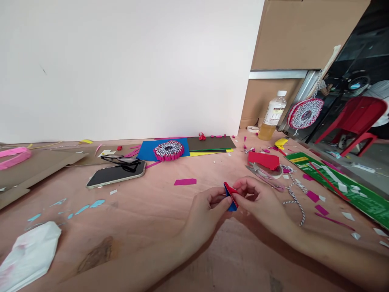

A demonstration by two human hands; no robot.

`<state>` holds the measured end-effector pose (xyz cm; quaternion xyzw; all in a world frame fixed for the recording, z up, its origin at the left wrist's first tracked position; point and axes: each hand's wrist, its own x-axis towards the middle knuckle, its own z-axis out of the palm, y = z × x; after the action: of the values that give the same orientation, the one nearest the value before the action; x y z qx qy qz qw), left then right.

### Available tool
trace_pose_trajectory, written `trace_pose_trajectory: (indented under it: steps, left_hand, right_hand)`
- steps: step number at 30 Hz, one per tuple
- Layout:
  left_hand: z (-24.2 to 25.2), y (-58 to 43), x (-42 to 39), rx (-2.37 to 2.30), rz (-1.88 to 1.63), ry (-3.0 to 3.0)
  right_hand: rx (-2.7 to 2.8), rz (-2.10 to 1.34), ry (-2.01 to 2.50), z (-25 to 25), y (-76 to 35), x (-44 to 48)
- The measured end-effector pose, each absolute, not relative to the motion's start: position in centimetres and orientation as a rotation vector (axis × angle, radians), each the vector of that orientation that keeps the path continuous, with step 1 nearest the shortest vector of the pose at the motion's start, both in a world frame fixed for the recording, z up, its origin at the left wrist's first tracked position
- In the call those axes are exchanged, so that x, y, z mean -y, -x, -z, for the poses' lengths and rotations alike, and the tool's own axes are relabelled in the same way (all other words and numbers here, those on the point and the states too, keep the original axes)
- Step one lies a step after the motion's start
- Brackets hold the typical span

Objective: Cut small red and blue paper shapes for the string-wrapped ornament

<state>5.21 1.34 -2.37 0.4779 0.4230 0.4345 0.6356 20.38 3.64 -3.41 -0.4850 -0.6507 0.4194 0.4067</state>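
Near the middle of the table, my left hand (214, 202) and my right hand (251, 196) meet over a small folded red and blue paper piece (231, 196). Both hands pinch it between thumb and fingers, the left on the blue side and the right on the red side. Its lower blue tip shows below the thumbs; the rest is partly hidden by fingers. A magenta paper strip (185, 182) lies beyond my left hand. Past my right hand are scissors (264, 176) with pink handles, a red paper piece (263, 160) and a roll of tape (275, 172).
A phone (117, 174) with eyeglasses (121, 159) lies at left. A round ring ornament (169, 150) sits on blue paper (146, 151). A bottle (272, 115) stands at the back right, near a yellow cutter (281, 142). Striped cord (299, 207) and a green board (343, 188) lie at right.
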Motion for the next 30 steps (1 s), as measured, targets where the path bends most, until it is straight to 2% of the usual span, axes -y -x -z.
trace_pose_trajectory:
  steps: [21, 30]
  left_hand:
    - [3.0, -4.7, -1.8, -0.918, -1.026, -1.202]
    - [2.8, -3.6, -2.3, -0.811, -0.945, -0.942]
  right_hand:
    - [1.622, -1.213, 1.215, 3.9, -20.5, -3.9]
    - [1.416, -1.747, 1.030, 3.3, -21.7, -4.4]
